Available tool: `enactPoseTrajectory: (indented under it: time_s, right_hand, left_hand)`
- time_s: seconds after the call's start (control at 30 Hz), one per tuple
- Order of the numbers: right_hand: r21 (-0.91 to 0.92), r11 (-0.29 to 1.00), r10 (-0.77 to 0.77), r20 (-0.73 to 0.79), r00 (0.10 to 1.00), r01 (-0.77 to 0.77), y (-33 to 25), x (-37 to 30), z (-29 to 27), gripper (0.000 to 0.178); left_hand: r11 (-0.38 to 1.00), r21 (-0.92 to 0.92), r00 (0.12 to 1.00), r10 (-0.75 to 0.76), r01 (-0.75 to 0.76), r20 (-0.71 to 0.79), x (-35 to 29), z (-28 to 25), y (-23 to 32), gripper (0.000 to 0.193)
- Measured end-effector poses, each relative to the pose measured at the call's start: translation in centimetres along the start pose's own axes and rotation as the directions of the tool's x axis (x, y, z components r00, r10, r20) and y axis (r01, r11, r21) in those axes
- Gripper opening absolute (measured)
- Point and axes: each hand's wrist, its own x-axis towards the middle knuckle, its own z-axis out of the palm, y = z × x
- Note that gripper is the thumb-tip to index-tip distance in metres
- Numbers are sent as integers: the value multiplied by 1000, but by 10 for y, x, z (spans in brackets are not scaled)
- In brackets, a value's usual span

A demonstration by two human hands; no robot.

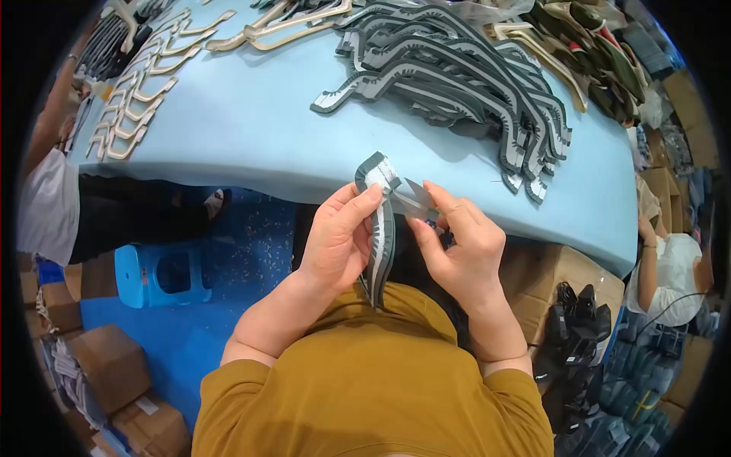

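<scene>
My left hand (333,242) pinches a curved strip (383,242) of dark green-grey fabric with a white backing and notched edges. The strip's squared end rises above my thumb, and its length hangs down toward my lap. In my right hand (470,247) is a small pair of metal scissors (416,199), blades parted and pointing at the strip just below its upper end. My fingers hide most of the handles. Whether a blade touches the fabric, I cannot tell. Ahead on the table lies a heap of similar curved strips (426,68).
The table (251,145) has a light blue cover. Cream curved pieces (145,99) lie at its far left, dark green and red pieces (582,46) at its far right. A blue stool (141,274), cardboard boxes (110,365) and black items (579,327) stand around me. People are at both sides.
</scene>
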Motion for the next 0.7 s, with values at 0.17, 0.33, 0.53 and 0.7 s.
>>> enactPoseTrajectory:
  time_s: [0.17,0.33,0.53,0.7]
  right_hand:
    - [15,1000,20,12,1000,-20,4,-1,-5,40]
    - [6,999,48,-66,997,-47,7,5,-15,39]
    - [-103,992,-80,-22,997,77,5,4,-19,41]
    - [-90,993,-75,34,997,78,8,3,-19,39]
  left_hand:
    - [999,46,998,5,-2,-65,-2,8,-1,10]
    - [985,158,994,76,-63,-79,-1,5,-4,9]
    - [983,173,993,82,-67,-84,0,9,-1,11]
    - [990,135,996,50,-40,-72,-2,9,1,13]
